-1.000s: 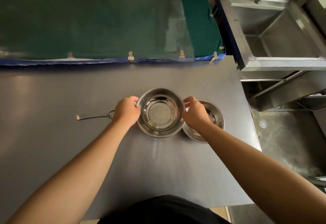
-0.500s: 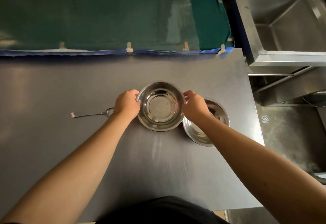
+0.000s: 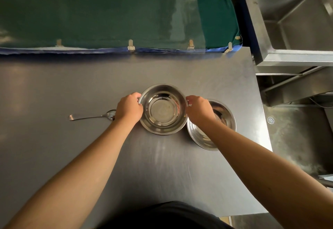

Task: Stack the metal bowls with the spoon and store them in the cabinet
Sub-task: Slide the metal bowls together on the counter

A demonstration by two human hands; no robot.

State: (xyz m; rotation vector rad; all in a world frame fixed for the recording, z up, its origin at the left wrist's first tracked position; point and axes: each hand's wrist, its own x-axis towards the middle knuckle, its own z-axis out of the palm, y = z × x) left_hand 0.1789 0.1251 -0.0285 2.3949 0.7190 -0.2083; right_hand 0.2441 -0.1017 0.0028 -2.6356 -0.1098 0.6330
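Matte grey table (image 3: 72, 156) | both hands grip round steel bowl (image 3: 163, 109)

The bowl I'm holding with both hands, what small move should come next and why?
Probably lift the held bowl and carry it right to nest in the second bowl. Left hand and right hand grip opposite rims, that bowl sits empty beside it, and the spoon lies loose on the table.

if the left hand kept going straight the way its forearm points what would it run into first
The left hand already grips the rim of the nearer metal bowl, so that bowl is first. Beyond it lies bare table, then the green cloth, though depth is unclear.
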